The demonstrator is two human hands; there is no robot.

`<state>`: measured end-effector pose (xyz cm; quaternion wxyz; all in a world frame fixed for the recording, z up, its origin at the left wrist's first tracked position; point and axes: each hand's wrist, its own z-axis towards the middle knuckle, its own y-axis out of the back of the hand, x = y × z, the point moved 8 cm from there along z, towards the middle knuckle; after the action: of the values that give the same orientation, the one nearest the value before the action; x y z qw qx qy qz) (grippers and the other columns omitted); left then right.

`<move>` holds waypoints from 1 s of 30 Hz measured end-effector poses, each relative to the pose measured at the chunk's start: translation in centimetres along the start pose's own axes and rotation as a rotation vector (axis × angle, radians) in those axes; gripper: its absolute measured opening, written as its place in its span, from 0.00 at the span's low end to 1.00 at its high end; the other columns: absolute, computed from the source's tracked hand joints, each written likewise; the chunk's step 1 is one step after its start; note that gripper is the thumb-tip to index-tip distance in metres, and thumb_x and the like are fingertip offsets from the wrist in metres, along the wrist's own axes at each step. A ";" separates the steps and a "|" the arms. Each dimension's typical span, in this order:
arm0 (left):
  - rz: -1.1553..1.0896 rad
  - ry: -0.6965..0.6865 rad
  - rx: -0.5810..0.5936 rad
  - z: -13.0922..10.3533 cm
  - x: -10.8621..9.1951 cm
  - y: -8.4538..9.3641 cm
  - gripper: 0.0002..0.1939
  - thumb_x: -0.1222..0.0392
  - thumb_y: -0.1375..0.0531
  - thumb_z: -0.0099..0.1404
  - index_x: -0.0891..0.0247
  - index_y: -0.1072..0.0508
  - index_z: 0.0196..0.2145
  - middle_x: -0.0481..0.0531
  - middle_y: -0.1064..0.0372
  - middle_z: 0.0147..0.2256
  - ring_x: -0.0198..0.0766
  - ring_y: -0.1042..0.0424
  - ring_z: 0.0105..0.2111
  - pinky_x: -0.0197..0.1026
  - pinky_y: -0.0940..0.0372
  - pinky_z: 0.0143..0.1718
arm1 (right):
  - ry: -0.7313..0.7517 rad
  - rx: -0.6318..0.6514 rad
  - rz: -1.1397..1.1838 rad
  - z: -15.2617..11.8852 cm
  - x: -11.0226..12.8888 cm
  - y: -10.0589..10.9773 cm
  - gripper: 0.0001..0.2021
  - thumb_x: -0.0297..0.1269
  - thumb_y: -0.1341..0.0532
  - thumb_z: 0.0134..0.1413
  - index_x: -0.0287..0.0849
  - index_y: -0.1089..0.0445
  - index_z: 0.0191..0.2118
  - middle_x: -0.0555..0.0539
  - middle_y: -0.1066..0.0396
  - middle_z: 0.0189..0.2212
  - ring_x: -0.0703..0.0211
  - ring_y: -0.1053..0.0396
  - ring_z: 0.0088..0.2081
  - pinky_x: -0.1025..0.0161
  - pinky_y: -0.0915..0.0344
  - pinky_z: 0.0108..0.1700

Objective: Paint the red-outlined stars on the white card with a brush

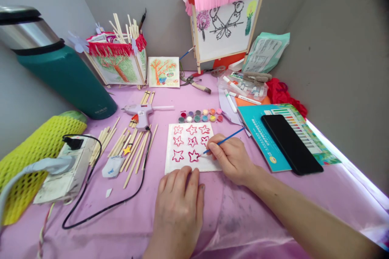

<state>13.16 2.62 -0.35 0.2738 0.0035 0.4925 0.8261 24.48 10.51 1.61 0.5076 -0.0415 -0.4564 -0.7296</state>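
A white square sheet (182, 165) lies flat before me, bearing rows of red star outlines. My right hand (229, 156) pinches a thin blue paintbrush (229, 136), its tip close to the star in the middle of the bottom row. The right hand covers the sheet's lower right corner. My left hand (180, 200) rests flat, fingers stretched out, with the fingertips on the sheet's near edge; nothing is in it. Just beyond the sheet stand small paint pots (197, 118) in two rows, in several colours.
To the left are a glue gun (139, 110) with a black cord, wooden sticks (133, 151), a power strip (67, 172) and a large teal bottle (69, 77). A black phone (290, 143) lies on a book (258, 141) at right. Behind stand a decorated box (118, 64) and lantern (227, 24).
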 end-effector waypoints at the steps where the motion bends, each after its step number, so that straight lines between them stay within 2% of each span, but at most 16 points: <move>1: 0.001 0.001 0.001 0.0 0.0 0.0 0.15 0.66 0.43 0.62 0.67 0.31 0.47 0.58 0.32 0.42 0.44 0.35 0.41 0.49 0.39 0.41 | -0.001 0.000 -0.005 0.0 0.0 0.0 0.15 0.31 0.52 0.64 0.41 0.37 0.25 0.47 0.29 0.28 0.62 0.31 0.27 0.64 0.37 0.30; 14: 0.002 0.000 -0.003 -0.1 0.0 0.1 0.15 0.65 0.42 0.62 0.67 0.31 0.47 0.58 0.32 0.42 0.44 0.35 0.40 0.49 0.39 0.41 | 0.013 -0.001 -0.046 0.0 0.0 0.1 0.14 0.30 0.52 0.63 0.41 0.34 0.28 0.46 0.28 0.30 0.61 0.30 0.29 0.64 0.36 0.31; 23: 0.003 0.005 -0.006 0.0 0.1 -0.1 0.15 0.66 0.42 0.62 0.67 0.31 0.47 0.58 0.32 0.42 0.44 0.35 0.40 0.49 0.39 0.41 | 0.022 0.030 -0.022 0.0 0.0 -0.2 0.14 0.31 0.53 0.64 0.41 0.36 0.29 0.46 0.29 0.31 0.61 0.30 0.30 0.63 0.35 0.33; 30: 0.001 0.007 0.001 0.0 0.1 -0.1 0.15 0.65 0.43 0.62 0.67 0.31 0.47 0.58 0.32 0.42 0.44 0.35 0.40 0.49 0.39 0.41 | 0.007 0.073 -0.030 0.1 0.1 -0.6 0.12 0.31 0.53 0.65 0.40 0.35 0.34 0.45 0.28 0.31 0.59 0.30 0.32 0.62 0.35 0.35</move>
<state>13.06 2.68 -0.46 0.2717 0.0009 0.4940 0.8259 23.89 10.49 1.31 0.4995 -0.0138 -0.4815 -0.7201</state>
